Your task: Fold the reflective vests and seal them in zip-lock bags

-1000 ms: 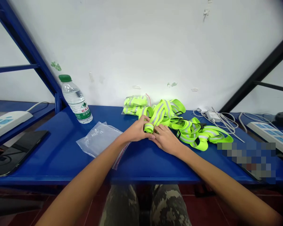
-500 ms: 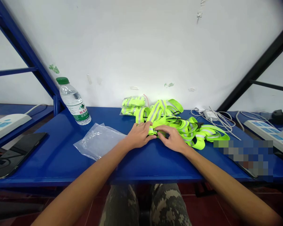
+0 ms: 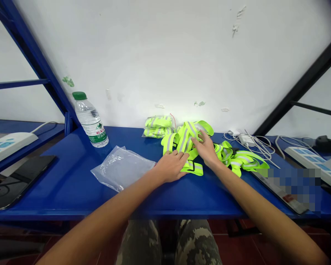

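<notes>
A pile of neon yellow-green reflective straps (image 3: 183, 140) with silver stripes lies on the blue table, tangled and spread to the right. My left hand (image 3: 172, 165) rests over a folded strap end at the front of the pile, fingers bent down on it. A black buckle (image 3: 193, 166) shows on that end, just right of the fingers. Farther back, my right hand (image 3: 205, 149) touches the upright loops, thumb and forefinger apart; its other fingers are partly hidden. Beside my left forearm lies a clear plastic bag (image 3: 124, 167), flat.
Bagged straps (image 3: 157, 127) sit against the wall. A water bottle (image 3: 92, 123) stands at the back left. White cables with a charger (image 3: 246, 140) lie back right, near a power strip (image 3: 317, 162). A dark phone-like device (image 3: 19, 180) is at the left, and a partly blurred flat object (image 3: 287, 195) at the right.
My right hand has left the buckle area beside my left hand and moved up and back to the loops. The buckled strap end now lies exposed near my left hand.
</notes>
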Action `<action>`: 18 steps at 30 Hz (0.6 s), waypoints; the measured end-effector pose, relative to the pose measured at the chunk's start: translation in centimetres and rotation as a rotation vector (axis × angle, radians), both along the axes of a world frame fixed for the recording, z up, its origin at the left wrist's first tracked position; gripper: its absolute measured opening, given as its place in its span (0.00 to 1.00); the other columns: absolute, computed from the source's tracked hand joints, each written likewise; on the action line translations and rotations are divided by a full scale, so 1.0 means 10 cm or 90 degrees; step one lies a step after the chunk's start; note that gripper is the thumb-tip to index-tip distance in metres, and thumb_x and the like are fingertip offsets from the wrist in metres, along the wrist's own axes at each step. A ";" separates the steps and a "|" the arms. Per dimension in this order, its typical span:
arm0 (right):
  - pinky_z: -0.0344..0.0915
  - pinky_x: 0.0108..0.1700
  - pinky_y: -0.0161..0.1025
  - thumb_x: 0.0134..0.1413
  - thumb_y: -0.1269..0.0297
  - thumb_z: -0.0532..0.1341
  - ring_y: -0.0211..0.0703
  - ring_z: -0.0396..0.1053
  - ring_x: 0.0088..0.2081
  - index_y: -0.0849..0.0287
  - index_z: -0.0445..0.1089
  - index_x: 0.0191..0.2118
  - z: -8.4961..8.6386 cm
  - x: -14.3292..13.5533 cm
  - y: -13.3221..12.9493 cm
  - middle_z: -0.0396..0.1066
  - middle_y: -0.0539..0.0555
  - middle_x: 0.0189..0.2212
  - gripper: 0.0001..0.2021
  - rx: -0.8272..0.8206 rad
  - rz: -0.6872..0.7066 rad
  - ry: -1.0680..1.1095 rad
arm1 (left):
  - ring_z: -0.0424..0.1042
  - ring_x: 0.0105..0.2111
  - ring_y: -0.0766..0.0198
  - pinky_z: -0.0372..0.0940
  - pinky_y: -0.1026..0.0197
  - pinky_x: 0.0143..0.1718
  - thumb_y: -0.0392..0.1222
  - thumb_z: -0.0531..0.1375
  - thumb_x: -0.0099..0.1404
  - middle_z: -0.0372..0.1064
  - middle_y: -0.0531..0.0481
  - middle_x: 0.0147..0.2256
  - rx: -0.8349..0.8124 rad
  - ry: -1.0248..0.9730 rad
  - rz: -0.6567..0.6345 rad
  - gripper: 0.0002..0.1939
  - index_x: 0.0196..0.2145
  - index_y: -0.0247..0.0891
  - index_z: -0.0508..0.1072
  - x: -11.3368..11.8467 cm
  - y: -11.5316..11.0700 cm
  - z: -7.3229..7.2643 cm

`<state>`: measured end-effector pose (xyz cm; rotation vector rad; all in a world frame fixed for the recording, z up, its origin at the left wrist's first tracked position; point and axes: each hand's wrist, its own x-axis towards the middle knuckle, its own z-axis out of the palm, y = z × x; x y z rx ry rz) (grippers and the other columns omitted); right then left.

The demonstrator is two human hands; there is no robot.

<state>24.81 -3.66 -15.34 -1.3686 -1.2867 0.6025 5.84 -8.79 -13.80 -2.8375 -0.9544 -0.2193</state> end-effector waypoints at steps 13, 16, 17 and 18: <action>0.73 0.38 0.48 0.42 0.68 0.63 0.47 0.71 0.34 0.63 0.71 0.52 0.62 -0.17 0.67 0.72 0.57 0.36 0.26 -0.008 0.004 0.001 | 0.68 0.46 0.50 0.63 0.50 0.46 0.57 0.57 0.64 0.70 0.40 0.47 -0.025 -0.061 -0.082 0.26 0.51 0.34 0.64 0.00 -0.07 -0.05; 0.72 0.43 0.48 0.48 0.66 0.60 0.46 0.71 0.38 0.60 0.69 0.55 0.74 -0.27 0.73 0.73 0.53 0.36 0.25 0.102 0.124 -0.082 | 0.69 0.45 0.49 0.63 0.50 0.46 0.65 0.53 0.64 0.70 0.40 0.46 -0.023 -0.074 -0.088 0.31 0.50 0.34 0.65 0.00 -0.06 -0.07; 0.71 0.44 0.48 0.49 0.66 0.58 0.46 0.71 0.39 0.61 0.68 0.56 0.77 -0.30 0.73 0.73 0.54 0.38 0.25 0.107 0.141 -0.124 | 0.69 0.45 0.49 0.63 0.50 0.46 0.67 0.52 0.64 0.70 0.40 0.46 -0.022 -0.075 -0.089 0.33 0.49 0.34 0.65 0.00 -0.06 -0.08; 0.71 0.45 0.48 0.50 0.67 0.57 0.47 0.71 0.40 0.62 0.68 0.55 0.79 -0.32 0.71 0.73 0.56 0.39 0.24 0.097 0.141 -0.182 | 0.69 0.45 0.49 0.63 0.50 0.47 0.68 0.52 0.64 0.70 0.39 0.46 -0.021 -0.075 -0.090 0.34 0.50 0.34 0.65 0.00 -0.05 -0.09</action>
